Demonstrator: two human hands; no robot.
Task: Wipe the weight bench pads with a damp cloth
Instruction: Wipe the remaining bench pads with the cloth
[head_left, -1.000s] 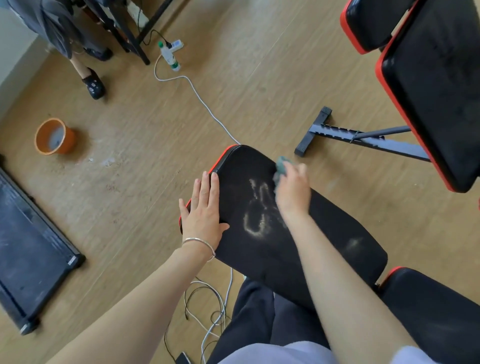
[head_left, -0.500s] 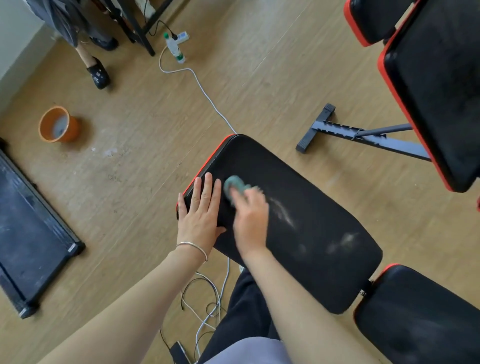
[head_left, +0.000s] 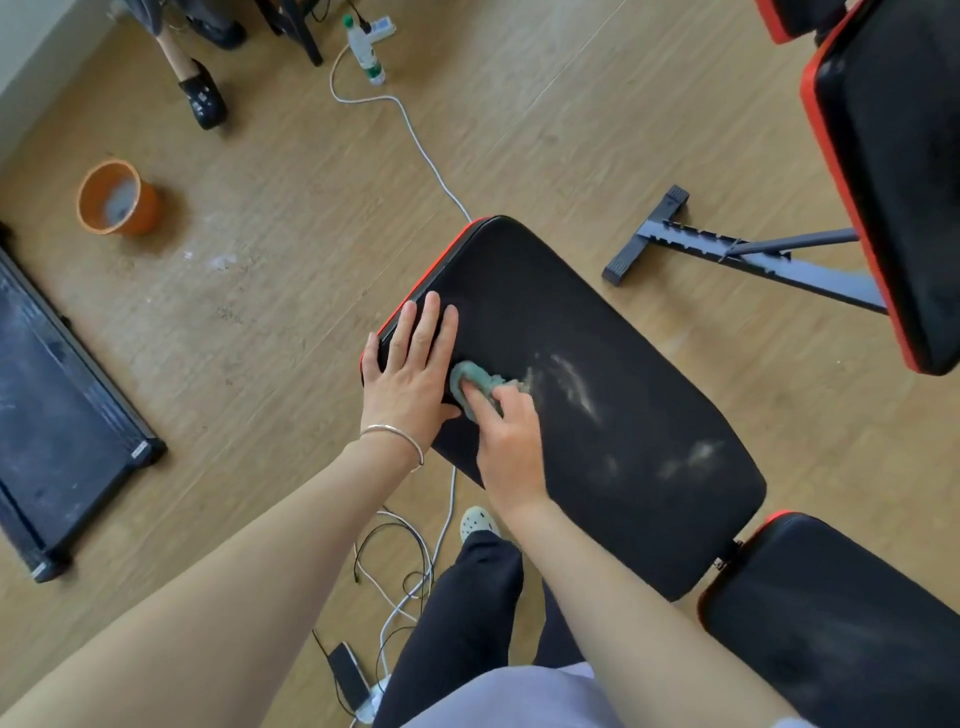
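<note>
While both bare forearms reach forward and down over the black bench pad (head_left: 597, 457), the left hand (head_left: 410, 379) lies flat on the pad's left edge. Its fingers are straight and close together, its thumb spread out, and its little finger hangs over the red trim. Just beside it on the pad, the right hand (head_left: 511, 447) bends at the knuckles, its fingers curled over a wadded green cloth (head_left: 475, 382) and pressing it onto the pad. Pale streaks (head_left: 576, 384) mark the pad beyond the cloth.
</note>
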